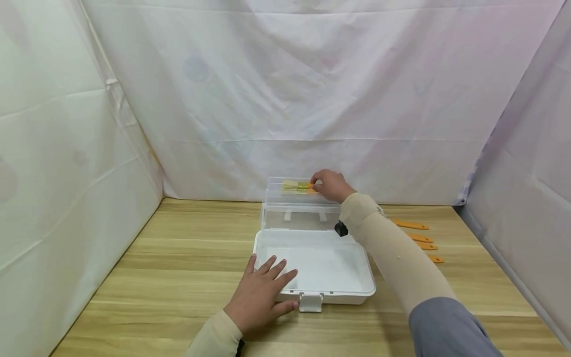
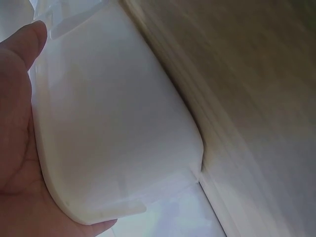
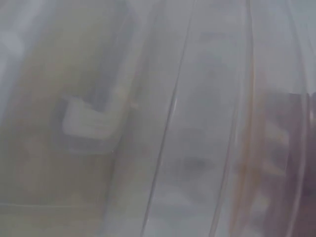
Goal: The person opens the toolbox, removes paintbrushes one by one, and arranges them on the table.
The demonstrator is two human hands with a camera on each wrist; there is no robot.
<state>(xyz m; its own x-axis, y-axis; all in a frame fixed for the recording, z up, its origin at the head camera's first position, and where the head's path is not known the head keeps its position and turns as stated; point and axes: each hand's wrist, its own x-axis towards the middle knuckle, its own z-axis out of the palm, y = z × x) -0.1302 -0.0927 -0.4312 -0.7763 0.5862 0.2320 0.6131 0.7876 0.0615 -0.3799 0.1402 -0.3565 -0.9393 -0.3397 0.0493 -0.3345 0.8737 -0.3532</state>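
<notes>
A white plastic box (image 1: 312, 263) with a front latch (image 1: 310, 303) stands with its lid folded back. Spread over its front left corner, my left hand (image 1: 260, 297) has its fingers across the rim and thumb along the front wall; the left wrist view shows the box's side wall (image 2: 113, 113) against the palm. At the far clear tray (image 1: 274, 196), my right hand (image 1: 331, 185) pinches the orange handle of a paintbrush (image 1: 291, 187) with pale bristles. Another orange handle (image 1: 312, 192) lies just below it. Blurred clear plastic ridges (image 3: 173, 113) fill the right wrist view.
Several orange brush handles (image 1: 410, 225) lie on the wooden table (image 1: 178, 277) to the right, partly hidden by my right forearm. A white curtain (image 1: 285, 99) hangs directly behind the tray, with more cloth at both sides.
</notes>
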